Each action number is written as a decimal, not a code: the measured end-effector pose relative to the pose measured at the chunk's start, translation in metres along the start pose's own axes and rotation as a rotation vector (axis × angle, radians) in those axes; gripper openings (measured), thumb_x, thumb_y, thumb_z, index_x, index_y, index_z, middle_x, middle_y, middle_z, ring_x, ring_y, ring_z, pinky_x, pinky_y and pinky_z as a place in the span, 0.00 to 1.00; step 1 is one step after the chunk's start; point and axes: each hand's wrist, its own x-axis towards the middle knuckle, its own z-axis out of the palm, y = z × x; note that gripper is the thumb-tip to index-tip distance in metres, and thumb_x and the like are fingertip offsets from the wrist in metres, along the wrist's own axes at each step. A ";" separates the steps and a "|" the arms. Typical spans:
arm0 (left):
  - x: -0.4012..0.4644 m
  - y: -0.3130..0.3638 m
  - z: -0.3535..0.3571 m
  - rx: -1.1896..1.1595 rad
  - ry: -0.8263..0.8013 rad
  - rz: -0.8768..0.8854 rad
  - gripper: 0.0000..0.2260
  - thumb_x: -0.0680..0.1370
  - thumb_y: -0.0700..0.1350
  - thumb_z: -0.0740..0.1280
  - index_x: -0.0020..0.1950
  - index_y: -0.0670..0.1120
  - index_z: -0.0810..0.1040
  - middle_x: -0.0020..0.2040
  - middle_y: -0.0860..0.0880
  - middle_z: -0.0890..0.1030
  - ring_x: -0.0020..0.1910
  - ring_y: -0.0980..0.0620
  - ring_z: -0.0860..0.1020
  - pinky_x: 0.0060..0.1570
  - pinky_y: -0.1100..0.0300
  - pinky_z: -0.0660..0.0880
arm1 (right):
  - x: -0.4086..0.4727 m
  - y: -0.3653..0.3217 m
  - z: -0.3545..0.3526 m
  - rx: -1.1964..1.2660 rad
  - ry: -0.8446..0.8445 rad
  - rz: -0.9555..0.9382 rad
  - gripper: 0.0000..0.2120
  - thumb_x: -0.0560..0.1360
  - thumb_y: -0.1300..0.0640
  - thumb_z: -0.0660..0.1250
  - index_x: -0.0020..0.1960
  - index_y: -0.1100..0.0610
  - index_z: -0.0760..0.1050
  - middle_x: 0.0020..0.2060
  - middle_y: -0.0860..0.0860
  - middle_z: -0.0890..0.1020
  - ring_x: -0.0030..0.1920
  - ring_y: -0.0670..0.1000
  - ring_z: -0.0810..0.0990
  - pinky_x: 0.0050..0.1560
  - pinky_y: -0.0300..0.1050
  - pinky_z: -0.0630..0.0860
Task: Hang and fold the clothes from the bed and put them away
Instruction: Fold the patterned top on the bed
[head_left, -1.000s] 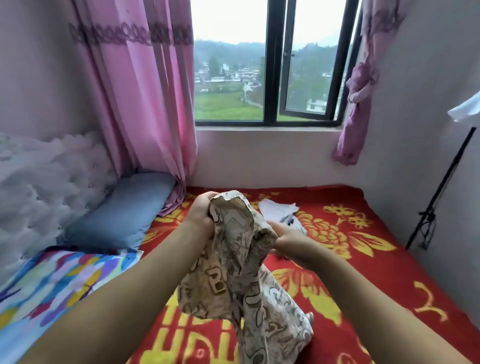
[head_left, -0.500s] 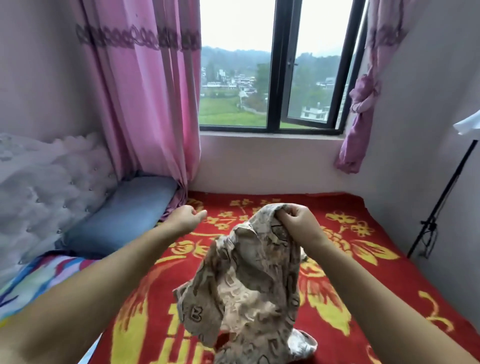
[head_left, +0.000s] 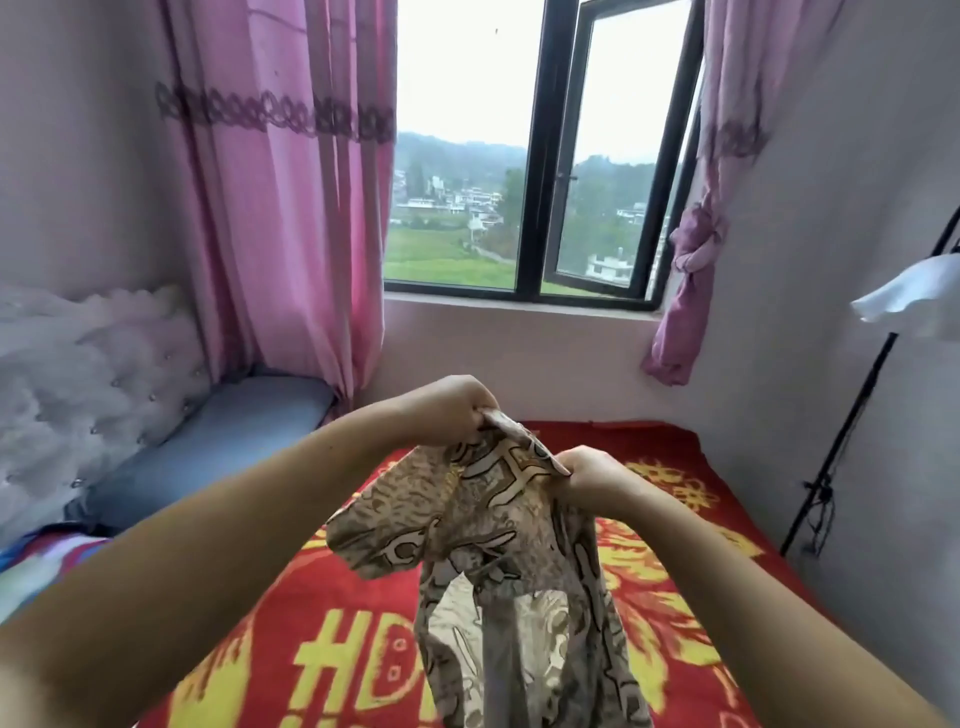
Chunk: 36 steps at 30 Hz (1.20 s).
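- Two hands grip one patterned garment (head_left: 498, 561) at its top edge, raised above the bed (head_left: 727, 623).
- Left hand (head_left: 447, 410): fingers curled, pinching the cloth's upper corner.
- Right hand (head_left: 592, 478): fist-like, fingers closed round a bunched fold just beside the left.
- Garment: thin, limp fabric, beige with brown looping print; hangs in loose folds, partly sheer lower down.
- Bed cover: red plush blanket, yellow floral motifs and lettering.
- Grey pillow (head_left: 218, 447) lies against a tufted white headboard (head_left: 78, 374); pink curtain (head_left: 280, 208) hangs above it.
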 end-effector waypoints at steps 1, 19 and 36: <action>-0.001 -0.002 -0.007 -0.007 -0.008 -0.017 0.11 0.73 0.33 0.61 0.47 0.38 0.82 0.41 0.43 0.82 0.38 0.50 0.75 0.41 0.56 0.75 | -0.001 0.010 0.005 -0.036 -0.040 0.034 0.11 0.76 0.54 0.62 0.40 0.59 0.78 0.40 0.53 0.81 0.45 0.54 0.78 0.42 0.44 0.73; -0.057 0.026 0.067 0.236 0.350 0.181 0.26 0.75 0.61 0.62 0.70 0.53 0.62 0.57 0.51 0.73 0.51 0.47 0.77 0.43 0.56 0.71 | -0.014 -0.028 -0.038 0.673 -0.064 -0.028 0.16 0.77 0.52 0.66 0.45 0.66 0.82 0.39 0.59 0.80 0.39 0.55 0.76 0.44 0.51 0.71; -0.001 0.073 -0.011 0.087 0.419 0.125 0.12 0.76 0.40 0.61 0.52 0.45 0.83 0.51 0.49 0.83 0.51 0.51 0.79 0.54 0.53 0.76 | -0.042 -0.025 -0.018 0.262 0.261 -0.148 0.18 0.75 0.42 0.63 0.39 0.57 0.76 0.37 0.50 0.82 0.35 0.47 0.78 0.33 0.41 0.73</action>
